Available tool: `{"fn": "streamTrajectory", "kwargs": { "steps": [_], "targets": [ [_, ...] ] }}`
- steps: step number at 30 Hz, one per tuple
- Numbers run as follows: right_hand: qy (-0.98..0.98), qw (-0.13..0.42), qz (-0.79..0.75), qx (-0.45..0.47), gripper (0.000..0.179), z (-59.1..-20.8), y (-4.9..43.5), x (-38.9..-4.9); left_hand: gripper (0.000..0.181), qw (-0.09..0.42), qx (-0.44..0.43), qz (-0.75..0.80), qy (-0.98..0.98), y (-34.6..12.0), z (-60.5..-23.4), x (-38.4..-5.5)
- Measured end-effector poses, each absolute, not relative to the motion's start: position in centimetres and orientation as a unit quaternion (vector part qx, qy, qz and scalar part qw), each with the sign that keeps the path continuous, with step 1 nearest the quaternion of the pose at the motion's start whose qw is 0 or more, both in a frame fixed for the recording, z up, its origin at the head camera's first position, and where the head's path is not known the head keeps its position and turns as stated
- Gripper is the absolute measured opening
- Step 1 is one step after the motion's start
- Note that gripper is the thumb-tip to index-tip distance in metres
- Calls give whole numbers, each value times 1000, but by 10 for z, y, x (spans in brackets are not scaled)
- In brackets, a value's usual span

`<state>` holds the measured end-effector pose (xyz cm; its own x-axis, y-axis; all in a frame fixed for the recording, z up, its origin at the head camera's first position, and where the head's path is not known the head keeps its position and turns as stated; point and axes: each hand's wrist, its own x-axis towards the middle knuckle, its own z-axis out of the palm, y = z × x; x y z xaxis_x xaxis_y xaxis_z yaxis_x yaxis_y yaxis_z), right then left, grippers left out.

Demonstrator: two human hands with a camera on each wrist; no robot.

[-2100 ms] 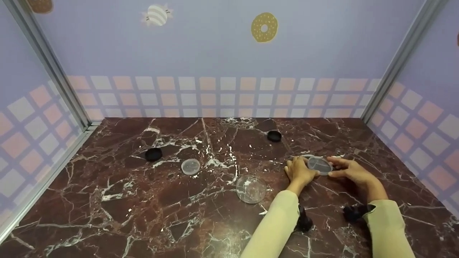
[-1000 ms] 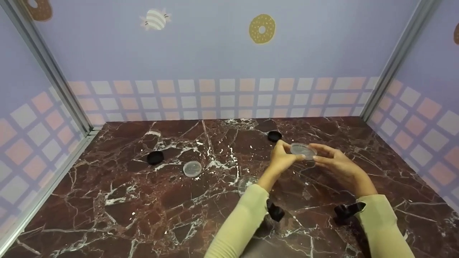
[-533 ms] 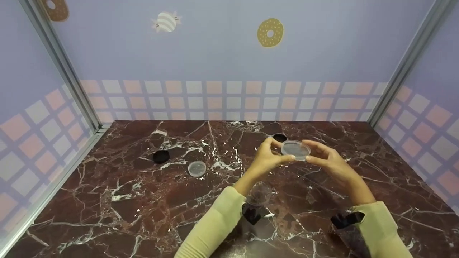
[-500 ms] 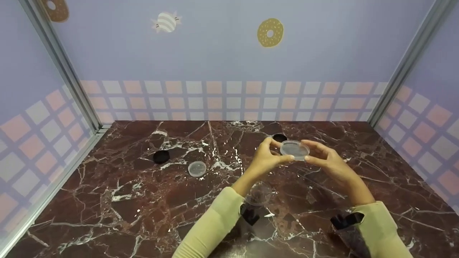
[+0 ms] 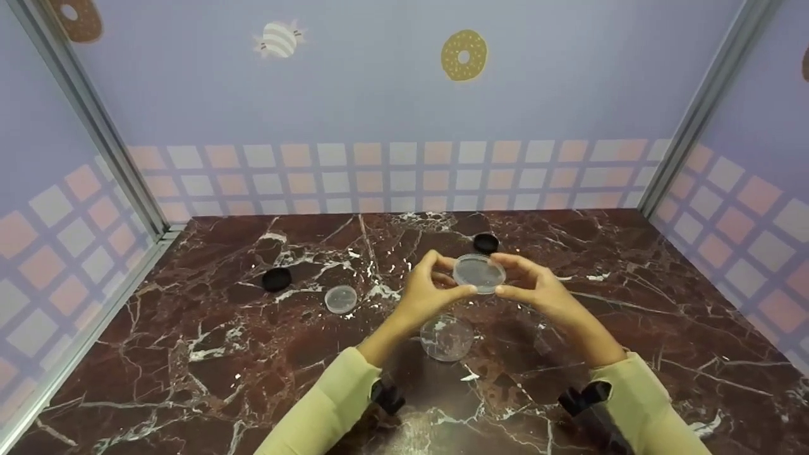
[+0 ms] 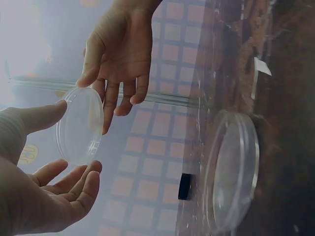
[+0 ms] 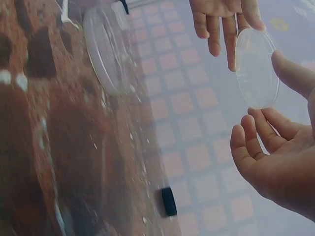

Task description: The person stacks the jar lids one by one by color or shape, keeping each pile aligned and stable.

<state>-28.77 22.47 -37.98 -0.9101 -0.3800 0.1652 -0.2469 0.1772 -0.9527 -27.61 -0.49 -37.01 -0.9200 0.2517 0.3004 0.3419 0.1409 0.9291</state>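
Note:
A clear round petri dish (image 5: 479,274) is held up above the table between both hands, its flat face tilted toward the head camera. My left hand (image 5: 428,292) pinches its left edge, thumb at the near rim and fingers at the far side. On the opposite edge, my right hand (image 5: 538,292) pinches the rim between thumb and fingers. Both wrist views show the dish (image 6: 80,126) well off the tabletop, with the thumb and fingertips of each hand at its rim. Below it on the table lies a larger clear dish (image 5: 447,339).
To the left on the marbled table (image 5: 253,379) lie a smaller clear dish (image 5: 341,299) and a black round cap (image 5: 277,279). Another black cap (image 5: 486,242) stands just behind the held dish. A patterned wall (image 5: 379,95) closes off the back.
Both hands have raised the petri dish from the right side of the table and carried it left, over the larger dish. The things lying on the table have stayed put.

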Motion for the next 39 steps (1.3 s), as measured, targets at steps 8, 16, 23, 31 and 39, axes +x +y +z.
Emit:
{"fn": "streamTrajectory", "kwargs": {
  "steps": [8, 16, 23, 31, 39],
  "targets": [
    [772, 94, -597, -196, 65, -385, 203, -287, 40, 60, -205, -612, -762, -29, -383, -268],
    [784, 82, -570, -232, 64, -388, 191, -291, 41, 54, -190, -618, -761, -41, -389, -266],
    [773, 104, -581, -233, 68, -392, 192, -293, 42, 54, -186, -604, -773, -41, -394, -268],
    [784, 111, -557, -252, 70, -397, 194, -294, 51, 37, -182, -577, -795, -40, -399, -271],
    [813, 140, -484, -291, 72, -407, 194, -295, 75, -26, -211, -508, -834, -45, -406, -273]
  ]
}}
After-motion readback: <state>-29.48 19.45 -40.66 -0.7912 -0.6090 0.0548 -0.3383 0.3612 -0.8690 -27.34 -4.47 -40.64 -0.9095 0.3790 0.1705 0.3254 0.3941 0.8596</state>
